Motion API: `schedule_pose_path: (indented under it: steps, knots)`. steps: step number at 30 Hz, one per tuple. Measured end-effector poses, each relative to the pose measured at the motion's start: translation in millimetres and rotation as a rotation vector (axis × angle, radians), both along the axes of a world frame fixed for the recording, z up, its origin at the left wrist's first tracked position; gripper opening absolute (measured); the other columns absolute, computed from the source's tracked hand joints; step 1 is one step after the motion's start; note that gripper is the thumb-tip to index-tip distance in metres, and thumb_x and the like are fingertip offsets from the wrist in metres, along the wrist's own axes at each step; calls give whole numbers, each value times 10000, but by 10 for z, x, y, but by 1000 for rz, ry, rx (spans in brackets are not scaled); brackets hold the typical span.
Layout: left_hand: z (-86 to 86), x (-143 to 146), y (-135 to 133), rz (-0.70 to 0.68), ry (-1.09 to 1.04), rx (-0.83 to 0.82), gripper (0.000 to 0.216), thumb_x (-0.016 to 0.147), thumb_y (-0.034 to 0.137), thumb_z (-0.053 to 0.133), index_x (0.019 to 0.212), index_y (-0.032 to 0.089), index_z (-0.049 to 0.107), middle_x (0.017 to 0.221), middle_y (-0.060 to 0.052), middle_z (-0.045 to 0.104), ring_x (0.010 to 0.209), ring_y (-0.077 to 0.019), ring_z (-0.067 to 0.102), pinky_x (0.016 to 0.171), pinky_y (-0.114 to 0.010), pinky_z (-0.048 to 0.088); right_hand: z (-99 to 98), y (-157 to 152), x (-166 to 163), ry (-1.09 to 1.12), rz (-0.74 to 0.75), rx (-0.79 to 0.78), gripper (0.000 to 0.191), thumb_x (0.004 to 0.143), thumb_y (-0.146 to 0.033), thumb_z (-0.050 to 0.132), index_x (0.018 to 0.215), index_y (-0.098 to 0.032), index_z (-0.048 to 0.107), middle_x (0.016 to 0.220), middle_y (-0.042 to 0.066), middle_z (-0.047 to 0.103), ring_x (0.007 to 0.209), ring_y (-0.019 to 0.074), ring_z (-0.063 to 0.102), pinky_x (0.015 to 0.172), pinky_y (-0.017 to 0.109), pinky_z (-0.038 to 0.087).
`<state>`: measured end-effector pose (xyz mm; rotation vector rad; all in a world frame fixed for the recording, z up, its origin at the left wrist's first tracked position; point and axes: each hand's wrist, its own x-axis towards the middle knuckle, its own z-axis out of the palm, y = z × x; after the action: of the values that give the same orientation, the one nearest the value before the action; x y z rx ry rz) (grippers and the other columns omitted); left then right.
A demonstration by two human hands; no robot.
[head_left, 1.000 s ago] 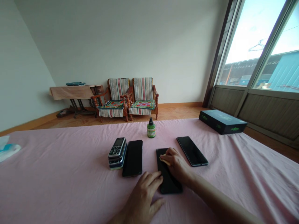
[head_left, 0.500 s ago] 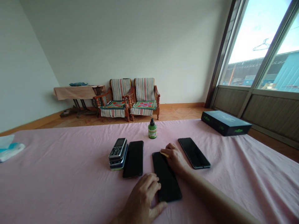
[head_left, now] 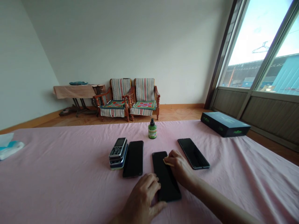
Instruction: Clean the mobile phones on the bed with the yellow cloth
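Pink cloth (head_left: 70,174), left hand (head_left: 145,197) and right hand (head_left: 179,165) at a dark phone (head_left: 163,177), yellowish pad (head_left: 166,161) on its glass.
Pink cloth wide, creased. Left hand loosely spread, fingertips at the dark phone's left edge, thumb apart, nothing clasped. Right hand pinched closed on the yellowish pad near the far end; exact finger placement hidden. Dark phone lies flat, screen up, between the hands; likely light, stiff, slick, glass breakable, could slide on fabric; best held by both long edges. Yellowish pad probably soft, very light; pinch it mid-fold.
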<state>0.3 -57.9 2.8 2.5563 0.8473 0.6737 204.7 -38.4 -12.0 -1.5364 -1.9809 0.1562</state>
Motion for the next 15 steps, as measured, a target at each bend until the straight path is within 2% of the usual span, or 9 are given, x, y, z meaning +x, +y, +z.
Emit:
schedule_pose_path:
  steps: [4,7,9,15]
  knots:
    - [5,-11,-5,-2,-19,6,344,657,125,819,956,152,652,1063,-78,635,1081,-263,568,943,-412,490,42,350,25,-24,-3,24,293,862,-23,465,704,-163,669,815,44,521,799,161,510,706,261,376]
    - [5,-17,-3,-4,-14,-1,348,652,126,823,951,149,647,1067,-79,630,1073,-261,569,944,-409,487,55,384,26,-33,4,32,290,867,-19,456,718,-156,663,819,47,520,805,162,505,714,263,378]
    - [-2,-20,-3,-2,-7,-16,365,645,131,830,961,149,647,1075,-77,625,1064,-259,570,941,-409,487,56,253,13,-41,17,30,290,893,-41,439,737,-161,652,811,40,513,783,156,505,706,259,384]
    - [-27,-17,-8,7,-10,-45,380,657,129,822,993,159,646,1124,-70,614,1116,-259,542,986,-412,454,32,-398,-67,25,63,-34,283,935,-91,393,795,-187,620,852,41,517,790,161,520,677,258,406]
